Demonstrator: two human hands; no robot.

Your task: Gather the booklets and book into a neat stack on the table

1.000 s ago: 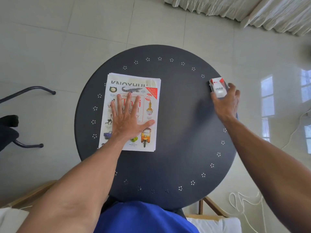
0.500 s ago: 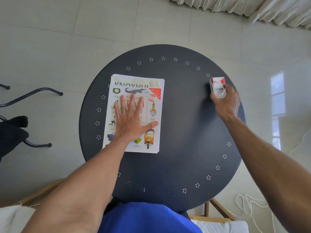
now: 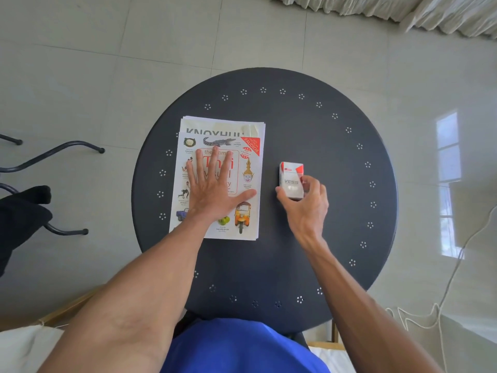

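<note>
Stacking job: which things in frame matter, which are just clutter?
Belong to the job:
- picture book, top of the pile
- booklets under it
- left hand, flat on the book
- right hand, holding the small box
- table

Just lying about:
- chair legs
- cord on the floor
- curtain

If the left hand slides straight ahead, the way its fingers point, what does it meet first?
Nothing solid, it seems. The left hand lies flat on the book; ahead are only the booklets' top edges, then bare table.

Left hand (image 3: 212, 195) lies flat (fingers spread); right hand (image 3: 306, 203) pinches closed.
</note>
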